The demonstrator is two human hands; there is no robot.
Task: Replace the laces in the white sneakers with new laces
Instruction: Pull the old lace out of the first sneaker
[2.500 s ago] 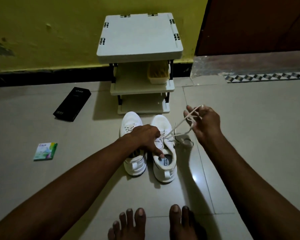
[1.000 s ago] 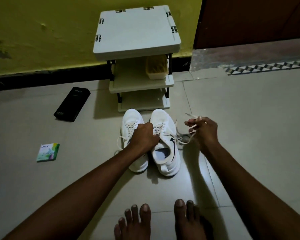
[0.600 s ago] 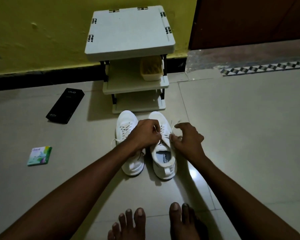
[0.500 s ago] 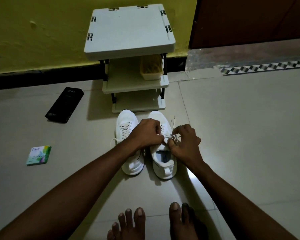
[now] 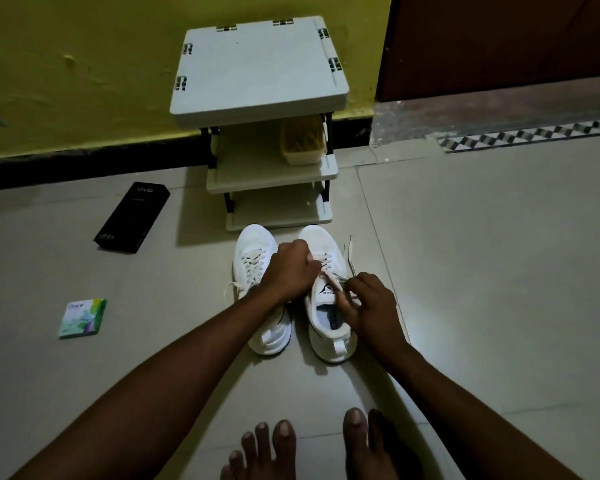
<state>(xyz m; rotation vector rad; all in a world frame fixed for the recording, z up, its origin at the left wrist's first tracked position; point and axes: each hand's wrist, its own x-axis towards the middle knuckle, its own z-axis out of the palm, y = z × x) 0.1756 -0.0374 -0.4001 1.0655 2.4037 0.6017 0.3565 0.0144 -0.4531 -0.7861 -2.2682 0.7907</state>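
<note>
Two white sneakers stand side by side on the tiled floor, toes away from me. The left sneaker (image 5: 253,258) is laced, with a loose lace end trailing at its left side. The right sneaker (image 5: 329,327) has its tongue showing and its lace (image 5: 350,252) partly loosened, one end lying off to the right. My left hand (image 5: 290,270) grips the laced front of the right sneaker with curled fingers. My right hand (image 5: 373,308) pinches the lace beside the tongue at the shoe's right edge.
A small white three-tier rack (image 5: 260,71) stands against the yellow wall just behind the sneakers, with a yellow basket (image 5: 302,142) on its middle shelf. A black box (image 5: 132,216) and a small green packet (image 5: 82,317) lie on the floor at left. My bare feet (image 5: 312,445) are near.
My right hand, which held the lace out to the right of the shoe, has come in to the tongue of the right sneaker. My left hand stays on that shoe's front.
</note>
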